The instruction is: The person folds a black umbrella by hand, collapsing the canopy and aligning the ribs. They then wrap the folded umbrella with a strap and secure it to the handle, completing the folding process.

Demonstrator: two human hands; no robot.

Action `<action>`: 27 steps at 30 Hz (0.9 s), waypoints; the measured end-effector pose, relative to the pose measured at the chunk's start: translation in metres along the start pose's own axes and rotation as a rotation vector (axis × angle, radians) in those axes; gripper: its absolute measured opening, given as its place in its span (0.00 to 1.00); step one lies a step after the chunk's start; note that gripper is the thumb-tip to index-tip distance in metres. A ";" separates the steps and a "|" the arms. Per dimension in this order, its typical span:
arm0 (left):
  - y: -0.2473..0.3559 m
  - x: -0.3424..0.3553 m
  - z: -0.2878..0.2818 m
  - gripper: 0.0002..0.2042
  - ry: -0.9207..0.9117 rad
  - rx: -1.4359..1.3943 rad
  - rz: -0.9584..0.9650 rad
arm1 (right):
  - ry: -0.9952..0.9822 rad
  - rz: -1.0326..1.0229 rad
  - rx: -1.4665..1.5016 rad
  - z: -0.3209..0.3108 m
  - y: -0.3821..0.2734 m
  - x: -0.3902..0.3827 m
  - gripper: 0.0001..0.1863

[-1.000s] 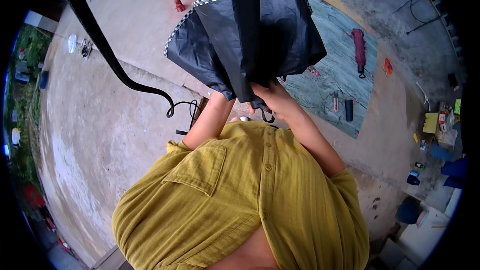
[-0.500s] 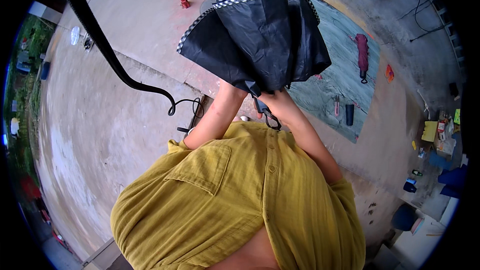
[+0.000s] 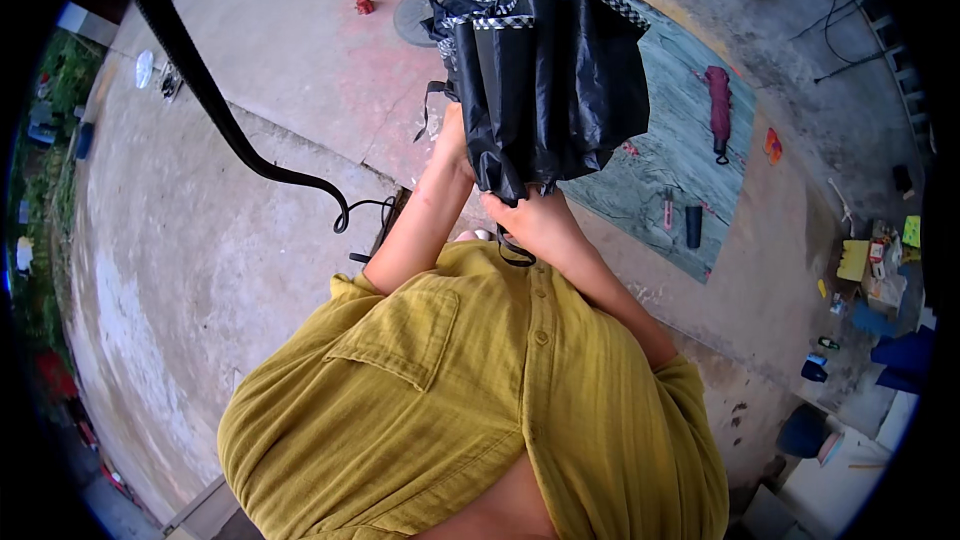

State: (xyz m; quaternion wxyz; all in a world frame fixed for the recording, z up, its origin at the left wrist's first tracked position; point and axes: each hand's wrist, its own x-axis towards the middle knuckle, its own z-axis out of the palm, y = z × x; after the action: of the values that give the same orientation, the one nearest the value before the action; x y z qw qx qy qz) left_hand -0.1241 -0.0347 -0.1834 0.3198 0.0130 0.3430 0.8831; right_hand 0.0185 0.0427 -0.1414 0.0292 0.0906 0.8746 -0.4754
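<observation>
A black umbrella (image 3: pixel 600 90) with black-and-white checked trim is bunched in loose upright folds above my yellow shirt. My right hand (image 3: pixel 525 222) is closed round its lower end, below the folds, with a dark strap looping beneath. My left hand (image 3: pixel 455 135) is against the umbrella's left side, its fingers mostly hidden by the fabric. A thin dark strap (image 3: pixel 430 105) dangles beside it. A folded maroon umbrella (image 3: pixel 718 110), a pink tool (image 3: pixel 667 210) and a dark cylinder (image 3: pixel 692 228) lie on a grey-green mat (image 3: pixel 660 240) to the right.
A black cable (image 3: pixel 220 130) loops across the left. A small red object (image 3: pixel 363 0) and a grey round disc (image 3: pixel 410 20) are on the concrete floor (image 3: pixel 200 290) farther forward. Boxes and clutter (image 3: pixel 880 280) line the right edge, with more cords (image 3: pixel 830 10) at upper right.
My left hand has risen along the umbrella's left side. The canopy has gone from a wide fan to a narrower, more upright bundle, shifted a little to the right.
</observation>
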 end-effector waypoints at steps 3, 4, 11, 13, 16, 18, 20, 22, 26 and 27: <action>0.009 -0.007 0.013 0.21 -0.049 -0.165 -0.018 | -0.143 0.068 0.641 -0.006 0.008 -0.005 0.20; 0.012 -0.008 0.015 0.21 -0.070 -0.199 -0.023 | -0.219 0.156 0.957 -0.009 0.007 -0.006 0.20; 0.000 0.000 0.014 0.22 -0.017 -0.147 -0.001 | -0.252 0.245 1.083 0.000 0.012 -0.009 0.14; -0.006 -0.007 0.012 0.22 0.005 -0.100 0.017 | -0.169 0.210 0.859 0.001 0.009 -0.008 0.14; -0.006 -0.026 0.010 0.22 0.034 -0.038 0.049 | -0.175 0.164 0.757 0.004 0.006 -0.006 0.13; 0.002 -0.030 0.008 0.22 0.031 -0.026 0.063 | -0.186 0.191 0.802 0.002 0.001 -0.005 0.12; 0.011 -0.024 0.010 0.23 -0.001 -0.020 0.066 | -0.147 0.242 0.863 0.000 -0.005 -0.007 0.12; 0.015 -0.019 0.012 0.23 -0.031 0.025 0.066 | -0.125 0.185 0.801 0.006 0.003 -0.008 0.13; 0.011 -0.017 0.022 0.23 -0.073 0.219 0.043 | -0.123 -0.071 0.222 0.004 0.002 -0.017 0.19; 0.010 -0.022 0.021 0.24 -0.070 0.265 0.045 | -0.272 -0.068 -0.081 -0.011 -0.009 -0.016 0.23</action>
State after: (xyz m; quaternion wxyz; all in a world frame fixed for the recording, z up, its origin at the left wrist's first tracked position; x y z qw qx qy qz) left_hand -0.1077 -0.0406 -0.1569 0.3071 0.0936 0.4449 0.8360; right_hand 0.0327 0.0448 -0.1258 0.1349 -0.0058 0.8837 -0.4482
